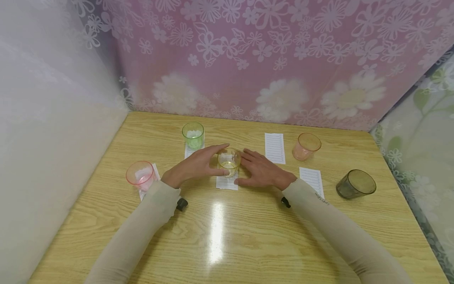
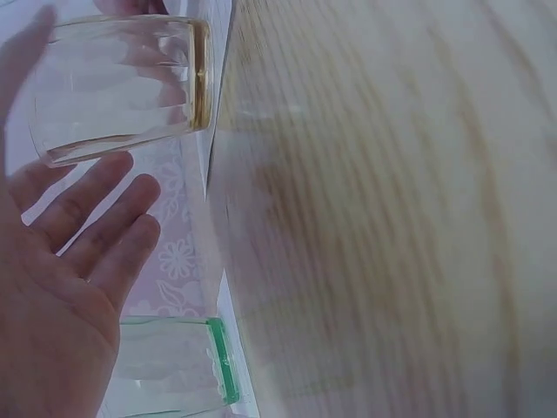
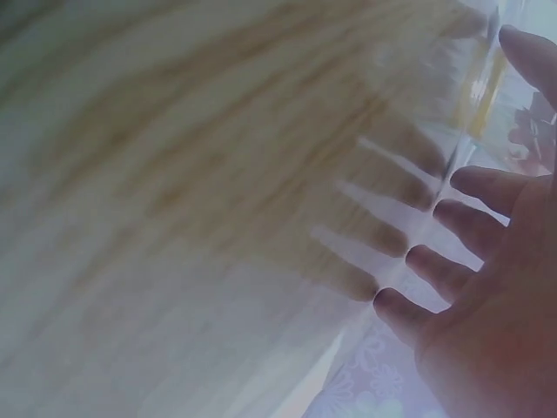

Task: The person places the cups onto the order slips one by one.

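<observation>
From the head view, a yellow cup [image 1: 228, 161] is standing on white paper [image 1: 227, 184], midway between the left and right edges of the table [image 1: 262, 236]. The left hand [image 1: 196, 163] is curving loosely around it, thumb on the near side, fingers on the far side. The right hand [image 1: 260, 169] is resting just beside the cup, fingers long and loose, holding nothing. A green cup [image 1: 193, 139] is standing near the far edge, a pink cup [image 1: 136, 173] near the left edge, an orange cup [image 1: 303, 152] near the far right corner, a dark cup [image 1: 349, 187] near the right edge.

From the left wrist, the fingers are spreading wide by the cup; whether they are touching it, I can't tell.

From the right wrist, the fingertips [image 3: 390, 306] are touching the tabletop.
</observation>
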A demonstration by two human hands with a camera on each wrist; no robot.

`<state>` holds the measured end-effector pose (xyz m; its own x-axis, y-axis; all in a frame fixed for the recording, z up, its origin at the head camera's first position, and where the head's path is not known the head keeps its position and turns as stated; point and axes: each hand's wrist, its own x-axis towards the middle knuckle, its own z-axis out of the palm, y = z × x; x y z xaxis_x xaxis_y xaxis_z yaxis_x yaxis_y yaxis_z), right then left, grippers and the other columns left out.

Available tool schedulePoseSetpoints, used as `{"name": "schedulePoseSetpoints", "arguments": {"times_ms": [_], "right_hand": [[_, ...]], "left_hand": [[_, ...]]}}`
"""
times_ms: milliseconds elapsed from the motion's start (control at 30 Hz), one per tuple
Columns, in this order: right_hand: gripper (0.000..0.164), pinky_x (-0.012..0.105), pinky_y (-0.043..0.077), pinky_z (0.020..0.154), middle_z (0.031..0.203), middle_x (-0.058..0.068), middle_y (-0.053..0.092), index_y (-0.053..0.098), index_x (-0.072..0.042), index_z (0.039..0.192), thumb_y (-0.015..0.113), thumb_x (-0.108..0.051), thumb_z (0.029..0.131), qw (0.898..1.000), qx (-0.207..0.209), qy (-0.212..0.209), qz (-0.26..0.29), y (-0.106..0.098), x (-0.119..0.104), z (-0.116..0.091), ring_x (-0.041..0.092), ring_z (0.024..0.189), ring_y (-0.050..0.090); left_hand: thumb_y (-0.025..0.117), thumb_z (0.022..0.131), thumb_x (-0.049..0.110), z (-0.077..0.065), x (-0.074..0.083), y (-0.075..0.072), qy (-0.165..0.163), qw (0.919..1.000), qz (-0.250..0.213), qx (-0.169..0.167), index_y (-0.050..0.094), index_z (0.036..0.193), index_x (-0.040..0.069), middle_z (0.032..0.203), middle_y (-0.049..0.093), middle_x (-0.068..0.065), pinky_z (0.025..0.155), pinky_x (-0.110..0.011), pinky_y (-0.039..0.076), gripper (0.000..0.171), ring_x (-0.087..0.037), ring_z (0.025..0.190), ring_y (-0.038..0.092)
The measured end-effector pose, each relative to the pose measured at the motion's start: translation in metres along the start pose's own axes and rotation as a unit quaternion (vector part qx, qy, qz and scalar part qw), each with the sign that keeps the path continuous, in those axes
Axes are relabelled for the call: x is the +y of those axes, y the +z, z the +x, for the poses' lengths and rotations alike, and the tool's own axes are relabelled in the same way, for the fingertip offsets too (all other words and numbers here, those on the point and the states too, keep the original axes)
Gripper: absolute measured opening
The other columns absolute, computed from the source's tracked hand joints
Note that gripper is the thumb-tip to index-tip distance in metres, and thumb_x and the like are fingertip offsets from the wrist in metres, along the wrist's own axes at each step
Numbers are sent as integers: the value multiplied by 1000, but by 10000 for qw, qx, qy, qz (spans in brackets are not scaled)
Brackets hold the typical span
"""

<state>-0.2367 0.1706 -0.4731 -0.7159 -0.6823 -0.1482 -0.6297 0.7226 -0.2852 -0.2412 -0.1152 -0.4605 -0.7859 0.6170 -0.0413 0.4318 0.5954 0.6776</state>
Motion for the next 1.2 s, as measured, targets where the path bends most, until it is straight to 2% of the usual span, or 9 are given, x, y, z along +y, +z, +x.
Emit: {"name": "schedulePoseSetpoints", "arguments": {"times_ms": [167, 367, 733, 900, 1200], "right_hand": [[97, 63, 20, 135, 181, 17, 23, 27, -4, 173, 66, -61, 104, 9999, 1, 45, 95, -9, -1, -3, 46, 168, 17], [92, 65, 20, 134, 180, 18, 24, 27, -7, 174, 69, -52, 105, 9999, 13, 121, 98, -22, 1, -12, 48, 167, 18], [87, 72, 21, 131, 179, 22, 27, 29, -6, 173, 70, -44, 106, 9990, 312, 161, 293, -54, 8, -25, 51, 167, 16], [86, 73, 19, 131, 179, 22, 27, 28, -7, 173, 70, -42, 107, 9984, 435, 203, 296, -63, 10, -31, 50, 167, 15], [84, 74, 22, 130, 178, 23, 27, 30, -8, 173, 71, -39, 107, 9975, 641, 284, 111, -82, 16, -41, 50, 166, 17]], "left_hand": [[62, 101, 73, -1, 3, -2, 43, 9999, 82, 135, 33, 173, 32, 172, 44, 2, 129, -57, 37, 87, -25, 158, 44], [56, 104, 73, 3, 15, -6, 80, 9997, 52, 213, 36, 171, 36, 172, 43, 5, 129, -56, 37, 79, -24, 158, 44], [54, 107, 68, 28, 30, -19, 498, 9979, 367, 193, 37, 171, 26, 166, 52, -3, 127, -54, 40, 79, -25, 156, 47], [55, 111, 60, 36, 40, -24, 595, 9964, 558, 249, 41, 170, 21, 165, 54, -5, 126, -52, 42, 72, -25, 154, 49], [54, 113, 52, 56, 65, -34, 658, 9937, 899, 143, 41, 169, 20, 166, 53, -3, 127, -50, 41, 65, -24, 155, 48]]}}
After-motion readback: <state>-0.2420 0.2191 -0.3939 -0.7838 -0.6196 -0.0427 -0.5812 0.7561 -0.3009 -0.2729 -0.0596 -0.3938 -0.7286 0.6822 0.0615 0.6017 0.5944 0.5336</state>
